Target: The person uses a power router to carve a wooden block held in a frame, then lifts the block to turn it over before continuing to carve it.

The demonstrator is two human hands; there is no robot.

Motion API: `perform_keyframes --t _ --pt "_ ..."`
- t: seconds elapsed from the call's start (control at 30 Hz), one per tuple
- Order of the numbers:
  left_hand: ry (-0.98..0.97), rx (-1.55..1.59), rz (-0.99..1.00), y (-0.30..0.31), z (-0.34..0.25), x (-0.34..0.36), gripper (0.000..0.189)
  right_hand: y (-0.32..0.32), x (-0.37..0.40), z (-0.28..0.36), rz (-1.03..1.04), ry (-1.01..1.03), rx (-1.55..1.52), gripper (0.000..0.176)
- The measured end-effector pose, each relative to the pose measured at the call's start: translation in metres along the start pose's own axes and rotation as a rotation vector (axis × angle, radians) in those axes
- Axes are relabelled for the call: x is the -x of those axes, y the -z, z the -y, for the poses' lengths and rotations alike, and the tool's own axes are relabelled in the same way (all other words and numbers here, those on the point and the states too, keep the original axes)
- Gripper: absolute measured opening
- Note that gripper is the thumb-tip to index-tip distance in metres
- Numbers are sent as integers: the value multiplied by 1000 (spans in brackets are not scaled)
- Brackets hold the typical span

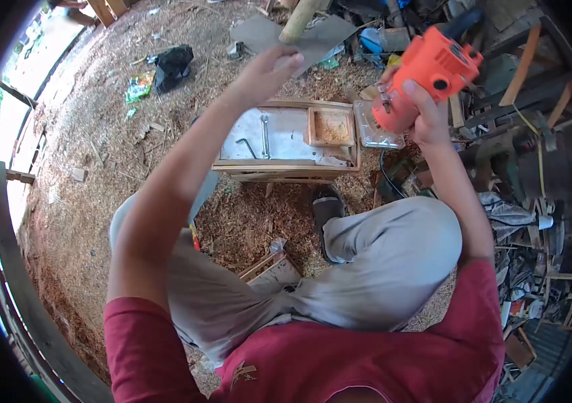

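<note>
Item: orange power tool, held raised at upper right, above the right knee, metal end tilted down-left.
Right hand: closed around the tool's lower body, thumb on its side.
Left hand: lifted just left of the tool, apart from it, fingers drawn together; whether it pinched anything could not be told.
Below the hands: wooden box on the sawdust floor, holding two wrenches and a small compartment of sawdust.
Clear plastic plate lay beside the box's right edge.
Black bag lay well apart, upper left.
</note>
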State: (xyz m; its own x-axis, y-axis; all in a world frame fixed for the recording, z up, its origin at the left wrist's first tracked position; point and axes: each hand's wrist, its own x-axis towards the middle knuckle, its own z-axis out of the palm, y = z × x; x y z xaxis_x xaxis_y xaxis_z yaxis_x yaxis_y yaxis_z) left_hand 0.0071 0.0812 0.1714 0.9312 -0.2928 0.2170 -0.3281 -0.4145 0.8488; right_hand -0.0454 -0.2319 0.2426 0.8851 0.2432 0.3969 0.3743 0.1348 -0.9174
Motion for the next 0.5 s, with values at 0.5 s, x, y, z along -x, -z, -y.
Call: perform_keyframes --t 0.5 --pt "-164 326 -85 16 -165 77 47 -86 42 38 93 -84 327 40"
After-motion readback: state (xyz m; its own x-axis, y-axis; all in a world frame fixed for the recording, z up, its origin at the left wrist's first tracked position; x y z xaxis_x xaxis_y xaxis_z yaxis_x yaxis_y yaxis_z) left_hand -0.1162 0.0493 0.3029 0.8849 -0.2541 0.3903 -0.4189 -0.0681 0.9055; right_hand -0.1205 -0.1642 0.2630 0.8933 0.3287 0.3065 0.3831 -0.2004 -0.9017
